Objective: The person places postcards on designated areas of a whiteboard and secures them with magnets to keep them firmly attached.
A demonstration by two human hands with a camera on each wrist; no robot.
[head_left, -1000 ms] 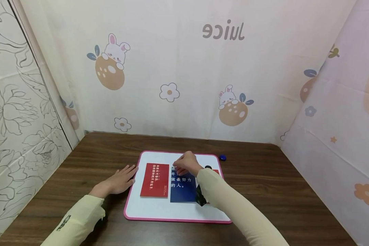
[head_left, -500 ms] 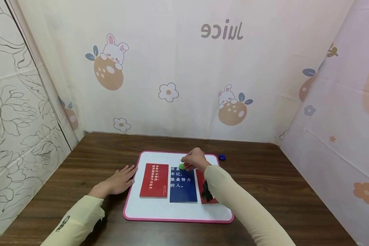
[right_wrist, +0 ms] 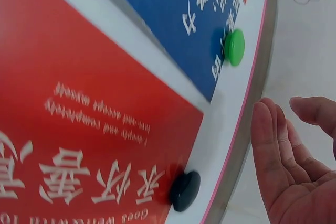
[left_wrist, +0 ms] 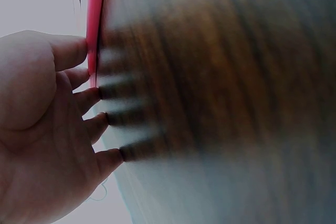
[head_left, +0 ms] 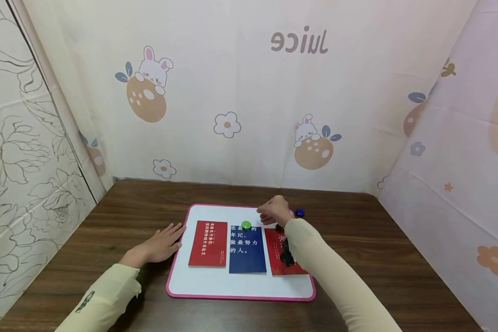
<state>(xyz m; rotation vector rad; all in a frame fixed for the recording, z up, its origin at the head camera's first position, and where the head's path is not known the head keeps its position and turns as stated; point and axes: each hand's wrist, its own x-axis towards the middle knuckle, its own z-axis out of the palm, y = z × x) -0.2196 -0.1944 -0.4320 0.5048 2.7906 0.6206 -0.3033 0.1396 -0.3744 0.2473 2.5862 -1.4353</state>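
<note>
A whiteboard [head_left: 216,282] with a pink rim lies on the wooden table, bearing a red card [head_left: 209,243], a blue card [head_left: 247,258] and another red card [head_left: 280,265], all with white lettering. One round green magnet [head_left: 246,225] sits on the blue card's top edge. On the right red card's top edge is a black magnet [right_wrist: 185,191]. My right hand [head_left: 276,210] hovers above the board's upper right, thumb and fingers apart, nothing between them. With fingers spread, my left hand [head_left: 159,243] rests at the board's left edge; its fingertips touch the pink rim [left_wrist: 93,24].
A blue magnet [head_left: 300,212] lies on the table [head_left: 357,249] just beyond the board's upper right corner. Behind the table hangs a patterned curtain [head_left: 240,92], with more printed cloth at both sides.
The right hand has let go of the green magnet on the blue card and moved to the right, uncovering that card. The left hand stays in place.
</note>
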